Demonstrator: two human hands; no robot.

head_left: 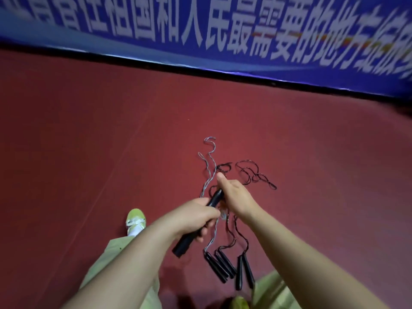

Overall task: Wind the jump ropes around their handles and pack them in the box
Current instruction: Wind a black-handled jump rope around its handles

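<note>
1. While the red floor (89,130) fills most of the view, a blue banner (223,30) with white lettering runs along its far edge, well apart from the work; no box shows anywhere.
2. Three jump ropes (225,246) lie on the floor between the person's legs, their thin cords (252,175) trailing forward in loose, overlapping curls. They look light, limp and springy, so I judge they will tangle and unwind easily unless kept taut.
3. The left hand (198,217) grips the black handles (196,221) of another rope, held together in the air above the ones on the floor. These are stiff and look easy to hold; the middle is a good place to grip.
4. The right hand (231,192) is at the handles' far tip, thumb raised; its fingers are hidden, so I cannot tell whether it pinches the cord.
5. The floor ropes' handles (234,268) lie side by side; the crossed cords may snag.
6. A green shoe (136,219) stands just left.
</note>
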